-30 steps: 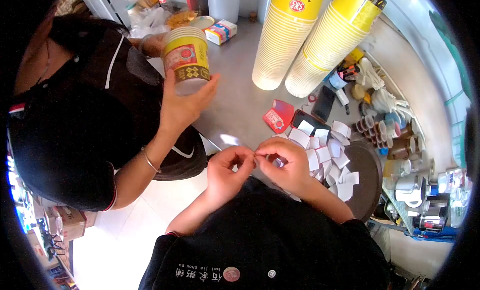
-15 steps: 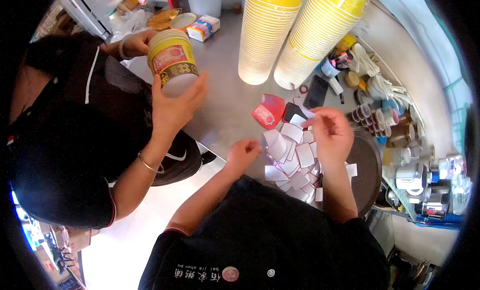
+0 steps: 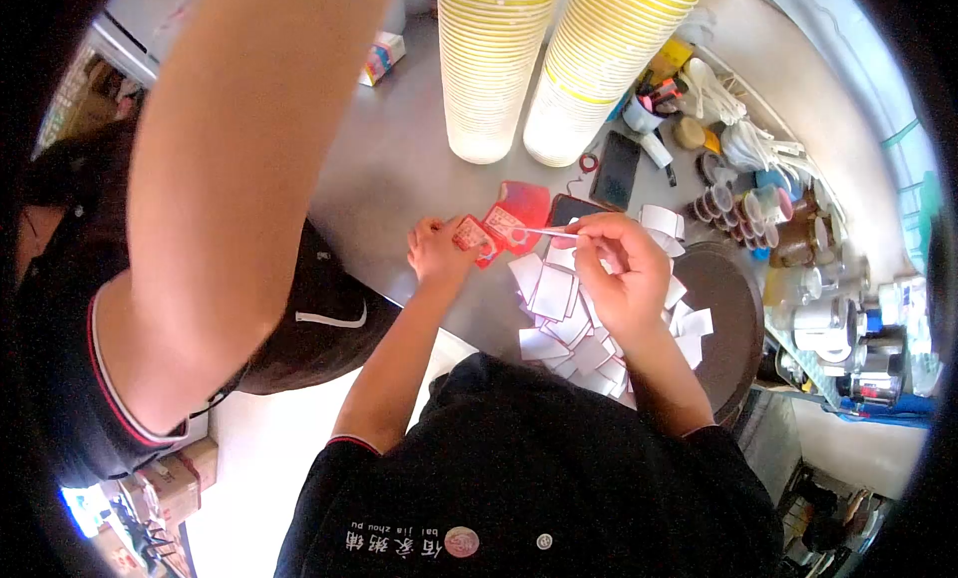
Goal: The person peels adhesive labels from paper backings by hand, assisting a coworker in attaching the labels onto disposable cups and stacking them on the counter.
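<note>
My left hand (image 3: 437,255) is closed on a small red printed card (image 3: 473,238), just left of a red stack (image 3: 525,205) lying on the counter. Between the thumb and fingers of my right hand (image 3: 629,269) is a thin white slip (image 3: 544,231), seen nearly edge-on and reaching left over the red stack. Below and around my right hand lies a loose heap of white cards (image 3: 567,323), some with reddish edges. A black phone-like object (image 3: 571,210) sits partly hidden behind the slip and hand.
Two tall stacks of paper cups, left (image 3: 487,89) and right (image 3: 589,74), stand behind. A dark phone (image 3: 616,169), sauce cups (image 3: 723,211) and white spoons (image 3: 714,94) line the right. A round dark stool-like surface (image 3: 726,328) is beside the heap. A co-worker's arm (image 3: 244,169) crosses the left.
My left hand has moved up and left and now holds a red card. The co-worker's arm has swung up close to the camera, and the cup they held is out of sight.
</note>
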Action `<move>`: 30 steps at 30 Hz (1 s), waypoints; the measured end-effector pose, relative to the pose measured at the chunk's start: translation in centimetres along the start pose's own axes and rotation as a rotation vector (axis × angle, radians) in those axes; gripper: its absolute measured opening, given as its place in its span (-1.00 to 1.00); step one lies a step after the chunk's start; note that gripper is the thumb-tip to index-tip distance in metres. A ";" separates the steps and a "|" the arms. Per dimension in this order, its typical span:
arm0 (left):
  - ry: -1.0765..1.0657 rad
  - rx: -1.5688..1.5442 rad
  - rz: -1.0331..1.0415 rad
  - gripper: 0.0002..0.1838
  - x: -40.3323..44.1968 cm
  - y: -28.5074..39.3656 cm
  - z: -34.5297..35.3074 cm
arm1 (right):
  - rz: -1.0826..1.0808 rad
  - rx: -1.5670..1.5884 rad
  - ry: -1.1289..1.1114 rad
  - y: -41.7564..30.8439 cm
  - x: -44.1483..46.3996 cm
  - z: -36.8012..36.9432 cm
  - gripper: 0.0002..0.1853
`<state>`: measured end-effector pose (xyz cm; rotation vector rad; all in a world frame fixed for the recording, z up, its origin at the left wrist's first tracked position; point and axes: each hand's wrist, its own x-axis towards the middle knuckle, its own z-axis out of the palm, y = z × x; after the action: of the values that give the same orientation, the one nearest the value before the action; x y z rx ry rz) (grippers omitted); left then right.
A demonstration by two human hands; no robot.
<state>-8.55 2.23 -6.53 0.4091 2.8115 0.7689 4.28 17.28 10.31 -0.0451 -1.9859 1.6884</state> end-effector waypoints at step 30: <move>-0.114 -0.797 0.062 -0.60 -10.3 -0.7 -4.5 | -0.491 -0.258 -0.205 -4.3 0.4 6.1 -0.81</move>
<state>-0.21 -3.65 -1.85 0.3704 2.1467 1.6942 2.72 10.93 14.01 0.5016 -2.1285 1.1572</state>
